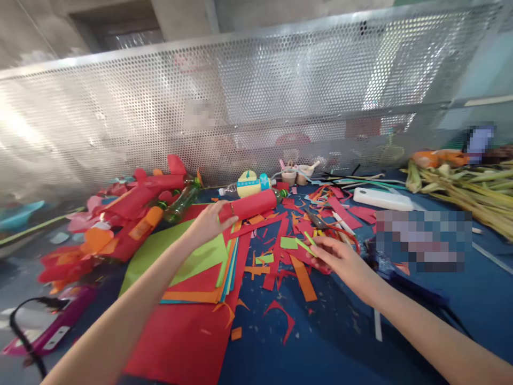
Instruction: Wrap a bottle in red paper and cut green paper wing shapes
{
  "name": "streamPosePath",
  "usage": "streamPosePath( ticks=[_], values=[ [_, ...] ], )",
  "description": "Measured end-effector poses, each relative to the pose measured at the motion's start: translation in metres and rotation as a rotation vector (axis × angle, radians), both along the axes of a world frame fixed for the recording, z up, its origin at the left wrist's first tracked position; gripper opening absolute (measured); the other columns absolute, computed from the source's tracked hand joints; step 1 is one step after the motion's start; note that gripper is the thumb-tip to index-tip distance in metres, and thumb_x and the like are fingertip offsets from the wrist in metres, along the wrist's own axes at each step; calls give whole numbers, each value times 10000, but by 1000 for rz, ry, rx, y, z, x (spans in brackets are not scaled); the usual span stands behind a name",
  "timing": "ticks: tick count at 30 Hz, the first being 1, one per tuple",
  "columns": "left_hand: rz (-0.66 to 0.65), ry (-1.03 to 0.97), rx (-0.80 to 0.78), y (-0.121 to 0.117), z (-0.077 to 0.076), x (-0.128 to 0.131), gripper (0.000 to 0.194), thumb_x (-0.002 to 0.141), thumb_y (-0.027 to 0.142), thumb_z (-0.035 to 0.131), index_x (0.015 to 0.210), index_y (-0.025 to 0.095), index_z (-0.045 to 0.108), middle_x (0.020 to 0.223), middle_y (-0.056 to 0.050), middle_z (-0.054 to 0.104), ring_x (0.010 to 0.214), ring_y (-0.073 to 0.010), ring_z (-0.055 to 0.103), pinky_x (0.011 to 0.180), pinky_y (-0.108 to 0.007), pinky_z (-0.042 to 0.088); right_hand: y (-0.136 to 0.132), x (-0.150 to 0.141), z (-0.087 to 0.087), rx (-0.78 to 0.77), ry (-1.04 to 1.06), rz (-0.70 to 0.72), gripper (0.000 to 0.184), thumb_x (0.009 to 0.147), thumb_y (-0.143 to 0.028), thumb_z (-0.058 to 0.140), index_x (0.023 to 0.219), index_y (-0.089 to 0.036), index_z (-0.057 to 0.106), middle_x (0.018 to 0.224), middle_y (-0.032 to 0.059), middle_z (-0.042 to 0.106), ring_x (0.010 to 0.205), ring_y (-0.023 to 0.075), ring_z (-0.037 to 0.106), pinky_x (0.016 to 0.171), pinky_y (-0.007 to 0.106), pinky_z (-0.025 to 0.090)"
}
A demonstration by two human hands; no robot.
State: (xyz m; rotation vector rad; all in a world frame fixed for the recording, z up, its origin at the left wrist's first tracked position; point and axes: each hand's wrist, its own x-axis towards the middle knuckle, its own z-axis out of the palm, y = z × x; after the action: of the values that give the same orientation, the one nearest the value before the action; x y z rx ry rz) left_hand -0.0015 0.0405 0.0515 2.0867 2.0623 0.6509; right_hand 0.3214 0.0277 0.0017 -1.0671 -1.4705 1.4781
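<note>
My left hand grips the near end of a bottle wrapped in red paper, its fingers over the top edge and the thumb below. The bottle lies on its side, its green neck pointing right. My right hand pinches thin light-green paper strips between thumb and fingers. Just left of those fingers is a small green paper rectangle. Under my left arm, a green sheet tops a stack of coloured paper, with a large red sheet beneath.
Red and orange scraps litter the blue table. Pliers and a dark-blue glue gun lie near my right hand. Red paper-covered bottles and a purple power strip are at left. A perforated metal screen stands behind.
</note>
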Motion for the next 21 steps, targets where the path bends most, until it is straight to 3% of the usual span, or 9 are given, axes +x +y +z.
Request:
streamPosePath(
  ticks=[4, 8, 12, 16, 21],
  values=[
    [2, -140, 13, 43, -2, 17, 814, 613, 540, 690, 1272, 126, 451, 1190, -153, 600, 1113, -341, 557, 965, -452, 407, 5, 1, -1, 108, -30, -25, 296, 710, -445, 640, 862, -191, 632, 688, 14, 659, 665, 196, 649, 653, 328, 521],
    [27, -312, -5, 58, -9, 25, 821, 467, 456, 808, 1179, 157, 533, 1144, -124, 638, 1097, -352, 574, 951, -439, 437, 5, 1, 1, 249, -95, -33, 274, 770, -432, 554, 893, -193, 608, 739, 34, 674, 700, 201, 661, 661, 326, 534],
    [85, -542, -58, 52, -9, 23, 727, 505, 471, 797, 1114, 151, 563, 1059, -124, 670, 1027, -346, 618, 858, -434, 504, 2, 1, 2, 309, -138, -19, 258, 812, -397, 523, 938, -187, 604, 805, 55, 689, 744, 199, 669, 686, 321, 541],
    [36, -832, -169, 40, -1, 22, 568, 621, 497, 735, 1064, 169, 599, 1012, -111, 700, 923, -268, 668, 736, -341, 561, 1, 1, 3, 289, -87, -26, 238, 806, -378, 560, 940, -192, 624, 819, 48, 690, 755, 193, 666, 703, 318, 535],
    [-34, -1073, -239, 16, 4, 32, 565, 634, 518, 731, 1072, 179, 618, 1074, -121, 694, 951, -260, 664, 773, -332, 562, 8, 4, 8, 9, 239, -154, 246, 689, -377, 713, 839, -185, 679, 709, 14, 651, 642, 142, 606, 626, 267, 503]
  ],
)
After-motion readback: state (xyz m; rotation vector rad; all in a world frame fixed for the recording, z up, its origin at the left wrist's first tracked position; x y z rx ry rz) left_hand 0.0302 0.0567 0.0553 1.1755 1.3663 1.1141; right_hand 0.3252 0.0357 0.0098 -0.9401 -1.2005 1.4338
